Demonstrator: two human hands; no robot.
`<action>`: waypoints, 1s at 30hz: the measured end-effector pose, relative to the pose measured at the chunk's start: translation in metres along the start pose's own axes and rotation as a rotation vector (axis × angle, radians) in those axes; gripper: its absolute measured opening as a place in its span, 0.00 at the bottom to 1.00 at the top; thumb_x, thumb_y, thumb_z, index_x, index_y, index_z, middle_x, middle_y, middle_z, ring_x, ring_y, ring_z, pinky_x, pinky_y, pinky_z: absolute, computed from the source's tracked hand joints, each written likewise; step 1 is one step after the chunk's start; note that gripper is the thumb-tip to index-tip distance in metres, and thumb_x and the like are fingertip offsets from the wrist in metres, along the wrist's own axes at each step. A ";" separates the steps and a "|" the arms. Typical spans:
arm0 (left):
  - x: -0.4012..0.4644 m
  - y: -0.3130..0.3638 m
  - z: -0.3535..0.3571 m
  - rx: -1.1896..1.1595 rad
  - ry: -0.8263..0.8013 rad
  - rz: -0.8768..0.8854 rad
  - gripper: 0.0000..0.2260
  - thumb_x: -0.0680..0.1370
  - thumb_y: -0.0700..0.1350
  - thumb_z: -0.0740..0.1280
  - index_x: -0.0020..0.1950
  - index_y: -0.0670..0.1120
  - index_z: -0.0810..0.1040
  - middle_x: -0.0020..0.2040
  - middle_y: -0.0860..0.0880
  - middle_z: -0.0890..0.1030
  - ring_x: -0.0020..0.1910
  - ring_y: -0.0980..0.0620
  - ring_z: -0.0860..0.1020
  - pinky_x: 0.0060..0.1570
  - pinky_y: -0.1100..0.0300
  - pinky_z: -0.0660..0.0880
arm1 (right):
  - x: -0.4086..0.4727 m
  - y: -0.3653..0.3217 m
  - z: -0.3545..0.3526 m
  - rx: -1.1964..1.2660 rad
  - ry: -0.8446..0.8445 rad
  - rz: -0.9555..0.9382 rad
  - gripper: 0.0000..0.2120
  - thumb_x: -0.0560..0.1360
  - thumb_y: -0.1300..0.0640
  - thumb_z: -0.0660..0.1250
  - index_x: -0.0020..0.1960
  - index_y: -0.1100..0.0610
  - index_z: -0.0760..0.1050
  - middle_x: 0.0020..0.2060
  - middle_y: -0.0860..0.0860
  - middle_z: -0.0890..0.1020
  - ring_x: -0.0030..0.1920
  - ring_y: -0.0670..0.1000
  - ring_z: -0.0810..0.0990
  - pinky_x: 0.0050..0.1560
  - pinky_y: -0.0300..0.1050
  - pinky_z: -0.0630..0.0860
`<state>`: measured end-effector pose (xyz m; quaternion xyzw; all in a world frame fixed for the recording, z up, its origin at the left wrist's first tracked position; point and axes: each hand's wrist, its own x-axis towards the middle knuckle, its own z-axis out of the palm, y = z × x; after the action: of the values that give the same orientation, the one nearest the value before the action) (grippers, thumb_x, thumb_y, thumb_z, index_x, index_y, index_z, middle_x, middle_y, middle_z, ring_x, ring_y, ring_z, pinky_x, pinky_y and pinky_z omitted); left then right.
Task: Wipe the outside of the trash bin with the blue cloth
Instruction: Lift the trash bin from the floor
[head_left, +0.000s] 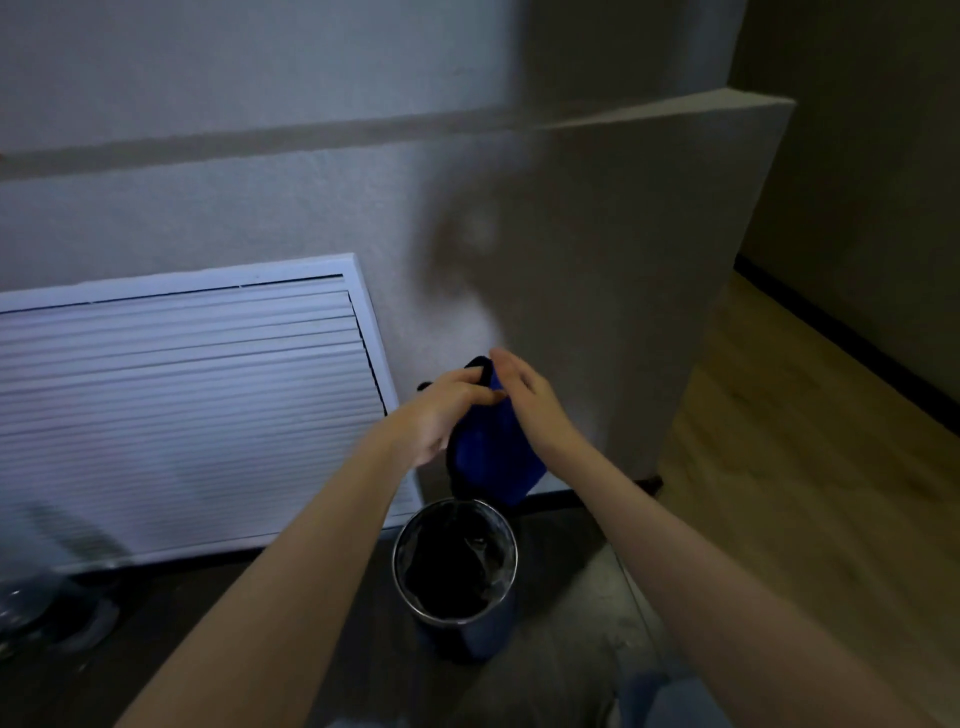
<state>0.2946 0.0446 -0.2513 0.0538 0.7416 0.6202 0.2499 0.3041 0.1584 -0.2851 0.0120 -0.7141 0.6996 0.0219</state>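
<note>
A small round trash bin (501, 631) with a shiny metal rim and a dark liner stands on the floor by the wall, just below both hands. The blue cloth (491, 452) hangs above the bin's far edge, its lower tip near the rim. My left hand (441, 413) pinches the cloth's upper part with curled fingers. My right hand (527, 397) lies against the cloth's right side with fingers extended; its palm side is hidden.
A white louvred vent grille (182, 400) fills the wall to the left. A wall corner (727, 291) juts out on the right, with wood flooring (810, 467) beyond it. A blurred shiny object (47, 608) sits on the floor at lower left.
</note>
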 end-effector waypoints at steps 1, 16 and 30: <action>0.005 -0.003 0.003 -0.012 -0.013 -0.027 0.12 0.77 0.37 0.59 0.57 0.45 0.77 0.49 0.44 0.82 0.52 0.46 0.80 0.46 0.56 0.77 | 0.000 0.006 -0.001 0.070 0.006 0.050 0.16 0.79 0.48 0.54 0.56 0.56 0.75 0.52 0.52 0.79 0.52 0.48 0.78 0.53 0.35 0.73; 0.082 -0.120 -0.008 0.678 0.222 0.161 0.08 0.68 0.36 0.69 0.46 0.38 0.83 0.39 0.41 0.82 0.39 0.49 0.78 0.38 0.68 0.67 | 0.030 0.170 0.019 0.678 0.051 0.546 0.18 0.76 0.45 0.60 0.40 0.53 0.84 0.39 0.51 0.86 0.42 0.48 0.85 0.46 0.42 0.78; 0.088 -0.369 0.036 0.934 -0.168 -0.520 0.19 0.77 0.50 0.61 0.66 0.45 0.69 0.66 0.45 0.74 0.66 0.46 0.72 0.65 0.55 0.66 | 0.051 0.237 -0.023 0.497 0.322 0.751 0.22 0.74 0.41 0.62 0.58 0.57 0.76 0.55 0.56 0.81 0.56 0.57 0.79 0.60 0.53 0.74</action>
<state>0.3185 0.0280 -0.6315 0.0232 0.9048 0.1359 0.4029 0.2422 0.1867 -0.5194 -0.3504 -0.4677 0.8017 -0.1257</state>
